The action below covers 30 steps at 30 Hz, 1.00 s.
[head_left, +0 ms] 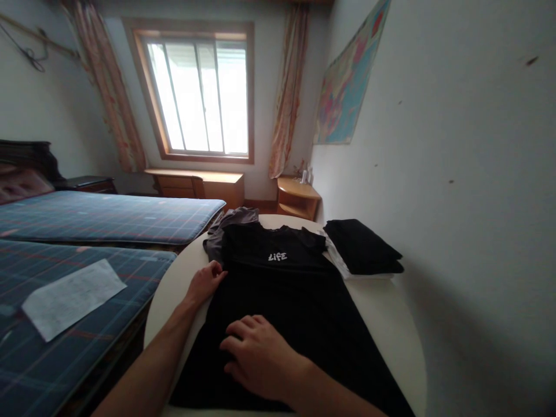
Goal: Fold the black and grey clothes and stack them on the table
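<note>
reaching in nearest the camera, over the near half of the white counter (391,324), with the right hand (256,353); holding its fingers loosely spread and curved just above or on the black shirt (304,324), not being able to tell which. resting the left hand (206,285) toward the left side of the counter, with fingertips drawn together, apparently pinching the shirt's side edge.

finding that shirt lying across the middle of the counter, stretching from its far part down to its near edge, and showing white lettering (277,256) below the collar.

judging progress from the lie of the cloth: having the shirt spread mostly flat, with a faint crease below the lettering, but seeing no finished fold in it. seeing a neat stack already made at the right side of the counter, laying folded black cloth (362,246) over something white (369,276). leaving grey cloth (237,217) rumpled at the far left of the counter. looking, by this judgement, only part-way along.

counting two bare hands, one spread shirt, one stack showing at least two layers, and one grey bundle of uncertain number. counting also, left of the counter, two mattresses (108,214) and one paper sheet (73,298); beyond the counter, one window (197,98), two curtains (286,98) and one wall map (351,81).
</note>
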Each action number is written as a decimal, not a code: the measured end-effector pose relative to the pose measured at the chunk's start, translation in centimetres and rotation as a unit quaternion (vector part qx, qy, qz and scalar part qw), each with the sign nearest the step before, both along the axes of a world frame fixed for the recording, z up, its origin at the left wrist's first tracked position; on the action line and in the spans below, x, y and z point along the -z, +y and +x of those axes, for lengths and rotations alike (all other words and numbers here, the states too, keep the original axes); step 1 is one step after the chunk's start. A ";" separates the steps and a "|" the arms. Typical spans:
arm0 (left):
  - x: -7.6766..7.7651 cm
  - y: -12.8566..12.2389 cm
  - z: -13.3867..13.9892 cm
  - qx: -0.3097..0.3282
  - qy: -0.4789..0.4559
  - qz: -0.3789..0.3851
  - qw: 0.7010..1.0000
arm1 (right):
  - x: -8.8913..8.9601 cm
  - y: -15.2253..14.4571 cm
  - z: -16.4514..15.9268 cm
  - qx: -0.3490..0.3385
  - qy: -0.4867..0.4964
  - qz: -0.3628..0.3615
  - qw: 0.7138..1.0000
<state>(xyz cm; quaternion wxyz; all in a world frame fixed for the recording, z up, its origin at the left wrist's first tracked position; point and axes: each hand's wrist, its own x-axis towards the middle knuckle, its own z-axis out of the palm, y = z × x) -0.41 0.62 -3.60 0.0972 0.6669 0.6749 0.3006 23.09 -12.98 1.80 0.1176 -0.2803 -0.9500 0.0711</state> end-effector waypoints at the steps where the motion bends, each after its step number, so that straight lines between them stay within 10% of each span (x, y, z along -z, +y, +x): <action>1: 0.1 0.1 -0.1 0.002 -0.013 0.008 1.000 | 0.6 -0.6 -1.0 -0.030 0.003 0.011 0.999; 17: 0.3 0.5 -0.2 0.005 -0.081 0.005 0.997 | 5.8 -1.5 -3.5 -0.120 0.030 0.024 0.992; 30: 1.5 1.0 -0.1 -0.013 0.054 0.025 0.998 | 3.5 -1.5 -2.2 -0.298 -0.014 -0.006 0.954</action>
